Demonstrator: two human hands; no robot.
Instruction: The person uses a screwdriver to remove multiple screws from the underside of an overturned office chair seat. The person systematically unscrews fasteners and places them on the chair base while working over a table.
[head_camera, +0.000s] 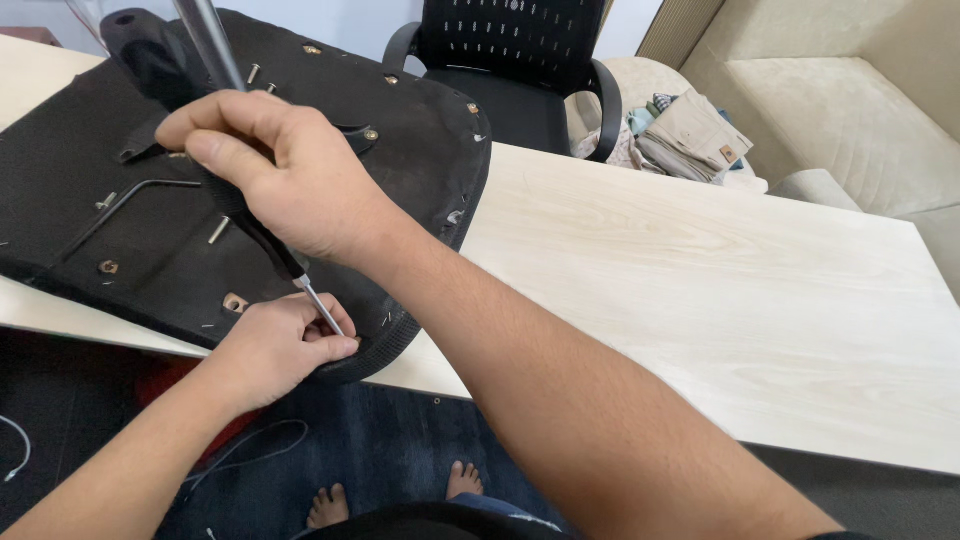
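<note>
An upturned black chair seat (420, 130) lies on the pale wooden table (700, 280), its underside up with several bolts and brass inserts showing. My right hand (290, 170) grips the black handle of a screwdriver (300, 280), whose metal shaft points down at the seat's near edge. My left hand (285, 345) pinches the shaft's tip against that edge. A chrome post (210, 40) rises from the seat behind my right hand.
A black mesh office chair (520, 60) stands behind the table. Folded clothes (690, 135) lie on a beige sofa (850, 100) at the right. A bent metal lever (120, 200) lies on the seat. Cables and my bare feet are on the dark floor below.
</note>
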